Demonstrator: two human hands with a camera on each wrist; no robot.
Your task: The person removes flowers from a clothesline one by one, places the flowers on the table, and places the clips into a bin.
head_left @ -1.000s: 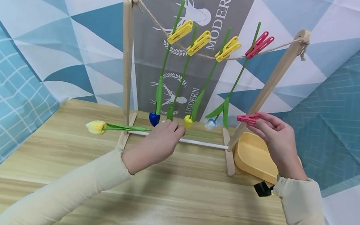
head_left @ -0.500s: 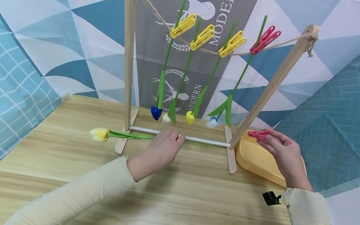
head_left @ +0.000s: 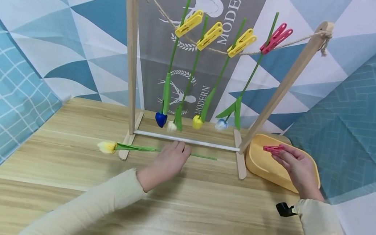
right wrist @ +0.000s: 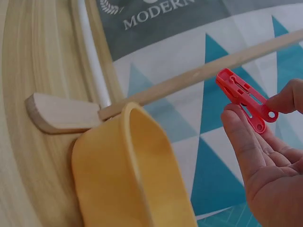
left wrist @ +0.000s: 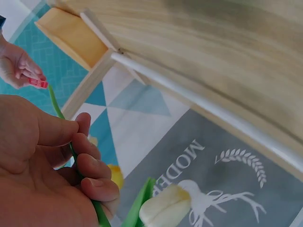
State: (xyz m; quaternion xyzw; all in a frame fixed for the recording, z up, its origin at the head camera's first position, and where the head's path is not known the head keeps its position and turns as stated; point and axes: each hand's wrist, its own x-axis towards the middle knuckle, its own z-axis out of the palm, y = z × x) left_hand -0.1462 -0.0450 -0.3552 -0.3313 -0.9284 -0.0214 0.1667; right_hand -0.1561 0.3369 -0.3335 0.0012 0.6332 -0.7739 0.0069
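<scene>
My left hand pinches the thin green stem of a pale yellow artificial tulip, held sideways with its bloom to the left. Part of the stem runs hidden behind the curled fingers in the left wrist view. At the right, my right hand grips a pinkish-red clothespin by its handle end, thumb on one side. Behind them, a wooden rack carries a sagging twine. Upside down from it hang a dark blue tulip, a white one, a yellow one and a light blue one.
Yellow clothespins and one red clothespin hold the hanging stems. A white rod joins the rack's feet. An orange-yellow bin stands beside the right post. Patterned cloth covers the background behind the wooden tabletop.
My left hand has brought the tulip from level with the rod to in front of it. My right hand has moved down and right with its clothespin, over the bin. The view has tilted slightly.
</scene>
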